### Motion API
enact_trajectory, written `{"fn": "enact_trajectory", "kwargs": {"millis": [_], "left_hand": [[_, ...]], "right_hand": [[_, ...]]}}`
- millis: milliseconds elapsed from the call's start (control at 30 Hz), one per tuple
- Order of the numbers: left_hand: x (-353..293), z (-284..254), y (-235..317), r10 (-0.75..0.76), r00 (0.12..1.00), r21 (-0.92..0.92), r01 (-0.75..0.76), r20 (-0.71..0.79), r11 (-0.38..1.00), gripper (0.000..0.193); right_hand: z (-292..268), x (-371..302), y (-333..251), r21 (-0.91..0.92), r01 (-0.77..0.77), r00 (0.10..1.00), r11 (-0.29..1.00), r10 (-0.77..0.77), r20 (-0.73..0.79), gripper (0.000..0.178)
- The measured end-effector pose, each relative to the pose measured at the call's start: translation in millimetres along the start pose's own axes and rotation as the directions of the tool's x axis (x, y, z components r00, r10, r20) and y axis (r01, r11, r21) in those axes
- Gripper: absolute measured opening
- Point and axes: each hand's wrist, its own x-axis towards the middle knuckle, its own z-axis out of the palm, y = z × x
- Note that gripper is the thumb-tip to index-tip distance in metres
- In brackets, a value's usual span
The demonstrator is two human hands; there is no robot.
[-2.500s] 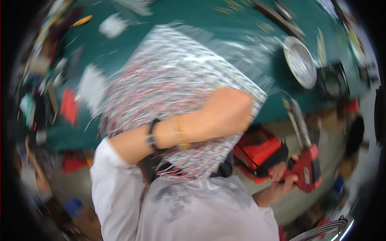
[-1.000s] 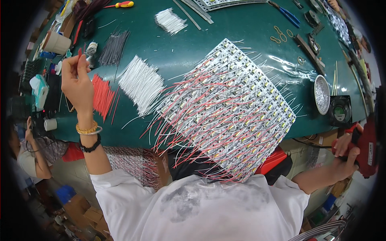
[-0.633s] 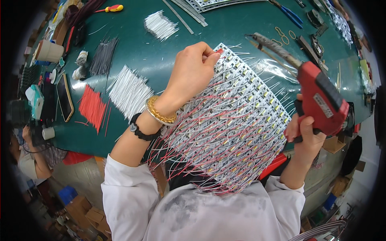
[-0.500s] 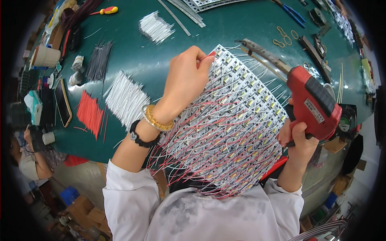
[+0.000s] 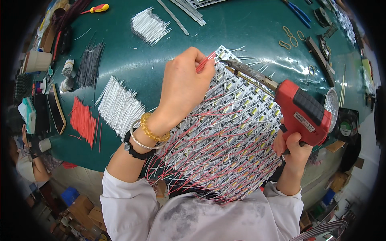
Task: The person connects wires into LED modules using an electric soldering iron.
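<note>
My left hand pinches a few short red wires at the far corner of a panel of small circuit boards. Rows of white and red wires stick out from the panel, which leans over the near table edge against my lap. In my right hand is a red and black soldering gun, gripped by its handle. Its dark tip points left and sits close to the panel's far corner, beside the red wires; whether it touches cannot be made out.
Bundles of white wires, red wires and black wires lie left on the green table. Another white bundle is farther back. A phone, screwdriver and blue-handled pliers lie around. Someone's arm shows far left.
The soldering gun has moved left, bringing its tip to the panel's far corner near my left fingers. More of the red wires now shows in my left hand. The view has shifted slightly.
</note>
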Motion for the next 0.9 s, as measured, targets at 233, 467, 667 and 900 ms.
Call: {"fn": "enact_trajectory", "kwargs": {"millis": [233, 467, 667, 900], "left_hand": [[0, -1, 6, -0.039, 0.999, 0.016, 0.039, 0.013, 0.999, 0.017], [-1, 2, 3, 0.017, 1.0, 0.037, -0.016, -0.024, 0.999, 0.017], [-2, 3, 1, 0.049, 0.998, 0.036, -0.048, -0.032, 0.998, 0.018], [-2, 3, 5, -0.016, 1.0, 0.024, 0.016, -0.004, 1.0, 0.018]], "right_hand": [[-2, 1, 3, 0.028, -0.024, 1.0, 0.999, 0.024, -0.008, 0.05], [7, 4, -2, -0.187, -0.025, 0.998, 0.982, 0.015, -0.058, 0.054], [-3, -1, 0, 0.057, -0.012, 0.998, 0.998, 0.015, -0.06, 0.054], [-6, -4, -1, 0.057, 0.017, 0.999, 0.998, -0.014, -0.05, 0.055]]}}
